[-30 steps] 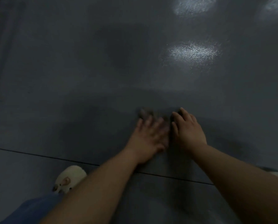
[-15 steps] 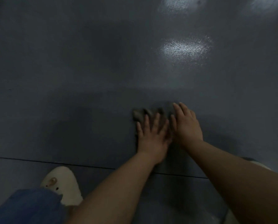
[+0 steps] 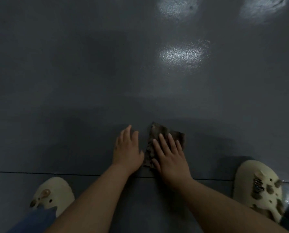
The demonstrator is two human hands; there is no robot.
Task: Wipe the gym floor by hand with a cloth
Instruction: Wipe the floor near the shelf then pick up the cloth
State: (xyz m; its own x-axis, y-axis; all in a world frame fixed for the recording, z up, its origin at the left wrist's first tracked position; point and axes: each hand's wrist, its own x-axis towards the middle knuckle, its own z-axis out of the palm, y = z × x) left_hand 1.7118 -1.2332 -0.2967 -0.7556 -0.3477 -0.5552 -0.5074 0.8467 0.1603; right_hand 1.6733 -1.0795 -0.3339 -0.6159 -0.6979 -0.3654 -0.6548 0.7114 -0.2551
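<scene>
Fingers [image 3: 164,140] of your right hand [image 3: 171,159] lie straight and flat, pressing the dark cloth [image 3: 159,132] onto the grey floor [image 3: 73,98]. Your left hand [image 3: 127,151] rests open on the floor just beside the cloth, holding nothing, both just beyond the floor seam [image 3: 39,173].

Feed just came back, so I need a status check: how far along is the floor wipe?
Done: cannot tell; no wiped patch stands out on the dark floor. In hand: the right hand presses the cloth flat, the left hand beside it on bare floor. Left: apparently the wide stretch ahead, around the light reflections.
</scene>
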